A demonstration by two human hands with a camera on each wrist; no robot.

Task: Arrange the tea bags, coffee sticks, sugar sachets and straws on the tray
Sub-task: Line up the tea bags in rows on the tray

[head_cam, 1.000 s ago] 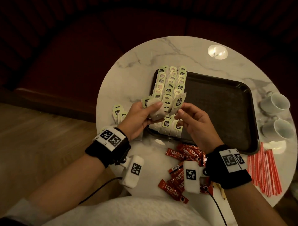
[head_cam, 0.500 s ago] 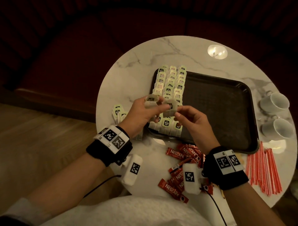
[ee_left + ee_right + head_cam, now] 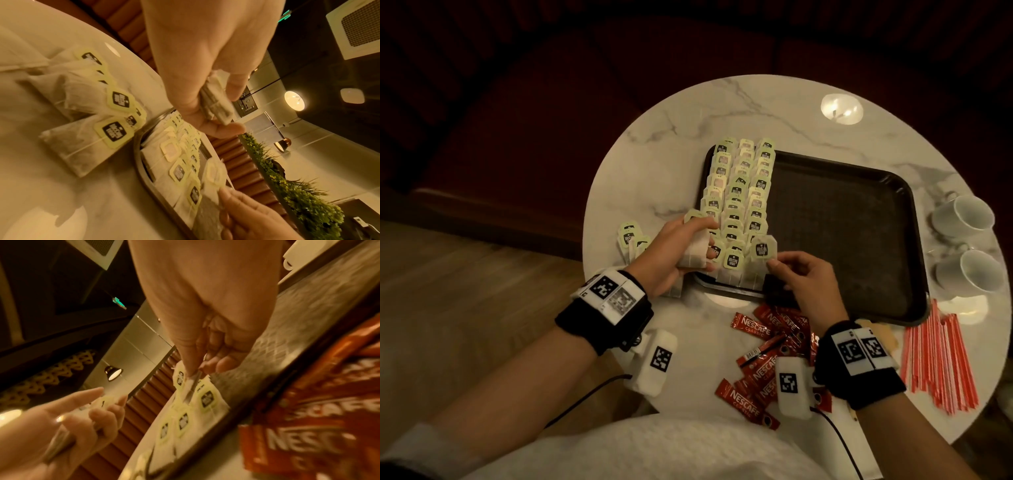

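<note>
A black tray (image 3: 859,240) lies on the round marble table, with three rows of tea bags (image 3: 739,192) along its left side. My left hand (image 3: 702,240) grips a small stack of tea bags (image 3: 693,255) over the tray's near left corner; the left wrist view shows the stack (image 3: 216,104) pressed between thumb and fingers. My right hand (image 3: 772,262) pinches one tea bag (image 3: 762,253) upright at the near end of the right row, seen edge-on in the right wrist view (image 3: 191,386). Loose tea bags (image 3: 628,236) lie left of the tray.
Red coffee sticks (image 3: 767,342) are scattered in front of the tray, under my right wrist. Red-and-white straws (image 3: 938,359) lie at the near right. Two white cups (image 3: 962,216) stand right of the tray. The tray's right part holds nothing.
Both hands have come down from above the rows. My right hand has carried one tea bag right and down to the near end of the right row; my left hand sank with its stack.
</note>
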